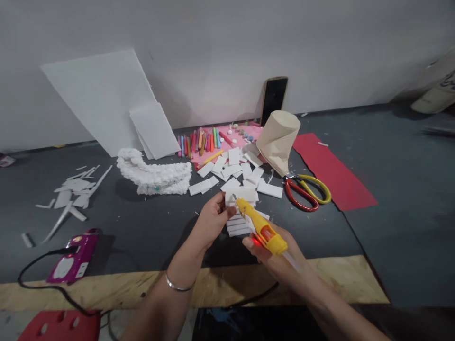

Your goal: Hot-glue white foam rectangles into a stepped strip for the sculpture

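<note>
My right hand grips a yellow glue gun with a red light glowing near the trigger; its nozzle points up and left. At the nozzle tip, my left hand pinches a small white foam rectangle. Under both hands lies a small stack of white foam pieces. More white foam rectangles are scattered just beyond on the dark table. A curved white foam shape built of crumbly foam lies to the left of them.
Red and yellow scissors lie right of the pieces, beside a beige paper roll and a red sheet. Coloured markers on pink paper, a phone, white boards stand behind. Foam scraps and a magenta device sit left.
</note>
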`<state>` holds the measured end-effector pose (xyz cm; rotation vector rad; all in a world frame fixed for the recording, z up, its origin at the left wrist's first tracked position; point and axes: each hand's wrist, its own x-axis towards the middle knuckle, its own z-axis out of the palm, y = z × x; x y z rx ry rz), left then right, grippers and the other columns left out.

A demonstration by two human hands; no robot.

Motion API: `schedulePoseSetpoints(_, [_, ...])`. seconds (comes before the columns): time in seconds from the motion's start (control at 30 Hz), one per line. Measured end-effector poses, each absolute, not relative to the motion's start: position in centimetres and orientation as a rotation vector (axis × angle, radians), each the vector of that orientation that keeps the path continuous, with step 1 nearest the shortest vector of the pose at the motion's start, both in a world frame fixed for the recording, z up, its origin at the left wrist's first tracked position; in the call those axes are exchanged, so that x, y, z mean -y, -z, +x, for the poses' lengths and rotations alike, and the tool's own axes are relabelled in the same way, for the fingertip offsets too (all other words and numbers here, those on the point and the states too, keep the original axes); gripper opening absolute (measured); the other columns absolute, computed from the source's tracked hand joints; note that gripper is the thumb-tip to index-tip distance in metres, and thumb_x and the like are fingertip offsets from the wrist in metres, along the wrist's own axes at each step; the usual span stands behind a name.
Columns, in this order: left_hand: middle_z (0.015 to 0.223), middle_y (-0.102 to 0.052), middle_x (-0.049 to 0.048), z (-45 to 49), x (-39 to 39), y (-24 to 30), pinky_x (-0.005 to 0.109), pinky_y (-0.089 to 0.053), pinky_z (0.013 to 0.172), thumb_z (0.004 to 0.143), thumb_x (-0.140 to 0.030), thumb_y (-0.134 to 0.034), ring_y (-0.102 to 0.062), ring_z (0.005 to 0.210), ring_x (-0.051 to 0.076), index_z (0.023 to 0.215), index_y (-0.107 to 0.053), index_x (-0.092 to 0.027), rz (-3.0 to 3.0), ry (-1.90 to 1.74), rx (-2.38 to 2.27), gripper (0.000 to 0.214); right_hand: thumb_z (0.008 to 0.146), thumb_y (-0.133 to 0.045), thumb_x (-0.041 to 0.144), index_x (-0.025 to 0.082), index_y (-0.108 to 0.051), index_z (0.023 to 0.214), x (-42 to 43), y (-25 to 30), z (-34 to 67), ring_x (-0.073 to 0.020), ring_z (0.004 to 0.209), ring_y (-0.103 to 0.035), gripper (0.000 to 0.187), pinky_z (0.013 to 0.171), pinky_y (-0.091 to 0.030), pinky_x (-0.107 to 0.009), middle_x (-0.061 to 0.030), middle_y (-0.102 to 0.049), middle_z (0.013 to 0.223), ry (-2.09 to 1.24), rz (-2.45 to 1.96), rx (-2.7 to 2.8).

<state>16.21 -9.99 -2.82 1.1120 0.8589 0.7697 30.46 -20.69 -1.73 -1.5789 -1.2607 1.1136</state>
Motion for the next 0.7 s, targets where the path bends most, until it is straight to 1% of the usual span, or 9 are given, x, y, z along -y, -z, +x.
schedulePoseSetpoints(0.33, [0.098, -0.074, 0.0079, 16.14, 9.97, 2.97, 0.032, -0.051, 0.083, 0.067, -0.04, -0.083, -0.067, 0.089, 0.022, 0.098, -0.065, -0.016, 1.12, -0.775, -0.85, 0.044, 0.086, -0.061, 0.05, 0.024, -0.053, 0.077, 20.65, 2.17, 30.48, -0.0128, 0.051, -0.05, 0.029, 0.052, -0.042, -0.025, 0.0035, -0.054, 0.061, -1.145, -1.548, 1.299])
schedulePoseSetpoints(0.43, [0.097, -0.074, 0.0075, 16.14, 10.0, 2.9, 0.031, -0.051, 0.082, 0.066, -0.04, -0.084, -0.067, 0.089, 0.021, 0.098, -0.064, -0.015, 1.118, -0.778, -0.857, 0.044, 0.087, -0.061, 0.049, 0.023, -0.053, 0.078, 20.75, 2.28, 30.51, -0.0126, 0.053, -0.051, 0.028, 0.052, -0.042, -0.025, 0.003, -0.055, 0.064, -1.144, -1.542, 1.292])
schedulePoseSetpoints(0.7, [0.095, -0.074, 0.0069, 16.19, 10.0, 2.77, 0.031, -0.051, 0.08, 0.066, -0.037, -0.084, -0.067, 0.087, 0.021, 0.095, -0.065, -0.016, 1.116, -0.776, -0.858, 0.041, 0.086, -0.062, 0.048, 0.023, -0.052, 0.076, 20.64, 2.23, 30.36, -0.0128, 0.054, -0.051, 0.029, 0.051, -0.042, -0.025, 0.0026, -0.055, 0.064, -1.128, -1.567, 1.28])
